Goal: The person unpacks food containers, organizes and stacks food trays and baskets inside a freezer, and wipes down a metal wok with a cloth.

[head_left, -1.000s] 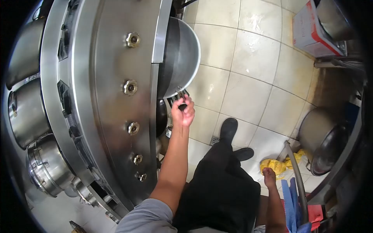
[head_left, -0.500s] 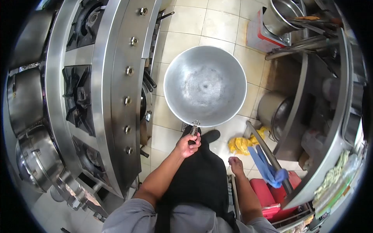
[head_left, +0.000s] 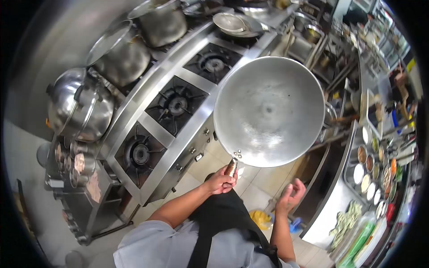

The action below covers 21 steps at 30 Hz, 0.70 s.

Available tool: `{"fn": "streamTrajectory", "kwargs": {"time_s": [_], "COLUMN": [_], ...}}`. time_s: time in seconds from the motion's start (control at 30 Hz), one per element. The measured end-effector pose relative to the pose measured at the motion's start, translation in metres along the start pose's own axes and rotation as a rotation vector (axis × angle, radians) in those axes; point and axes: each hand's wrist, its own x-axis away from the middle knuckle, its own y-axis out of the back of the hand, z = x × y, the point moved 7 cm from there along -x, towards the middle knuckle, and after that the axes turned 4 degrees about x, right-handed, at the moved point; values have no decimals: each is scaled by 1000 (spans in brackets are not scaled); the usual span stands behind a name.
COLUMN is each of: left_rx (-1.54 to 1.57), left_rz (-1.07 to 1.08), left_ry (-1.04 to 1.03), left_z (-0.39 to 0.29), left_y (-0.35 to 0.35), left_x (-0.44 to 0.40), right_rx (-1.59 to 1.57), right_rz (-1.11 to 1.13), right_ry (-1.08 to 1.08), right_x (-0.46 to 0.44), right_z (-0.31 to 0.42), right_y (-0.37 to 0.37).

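Note:
A large silver wok (head_left: 269,117) with a riveted handle fills the middle of the head view, its bowl facing up toward me. My left hand (head_left: 221,180) is wrapped round the wok's handle (head_left: 231,168). The wok is held up in the air between the stove and the counter, and nothing shows inside it. To the right and below the wok, my right hand (head_left: 291,197) is raised with its fingers apart and loosely bent. It holds nothing and does not touch the wok.
On the left runs a steel stove (head_left: 155,119) with several black burners (head_left: 173,105). Large pots (head_left: 123,58) and a shiny covered pot (head_left: 82,105) stand behind it. At right, a counter (head_left: 328,210) carries small ingredient containers (head_left: 364,172) and a cloth (head_left: 346,221). A yellow bag (head_left: 260,219) lies on the floor.
The view has turned toward the stove and the ingredient counter. The wok has been raised, its far edge now by the stove's end. My right hand has come up and its fingers have opened.

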Motion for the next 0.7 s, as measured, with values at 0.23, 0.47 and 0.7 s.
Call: {"fn": "streamTrajectory", "kwargs": {"time_s": [0.23,0.47,0.7], "left_rx": [174,171,215], "left_rz": [313,98,-158], "left_ry": [-202,-261,-267], "left_z": [-74,-156,-222], "left_y": [-36,31,143], "left_x": [21,4,-69], "right_rx": [-129,-37,154], "right_rz": [155,337,315], "right_ry": [-299,-227,-251], "right_x": [-43,-40,-19], "right_z": [-32,-2,-19], "right_y": [-12,-64,-74]}}
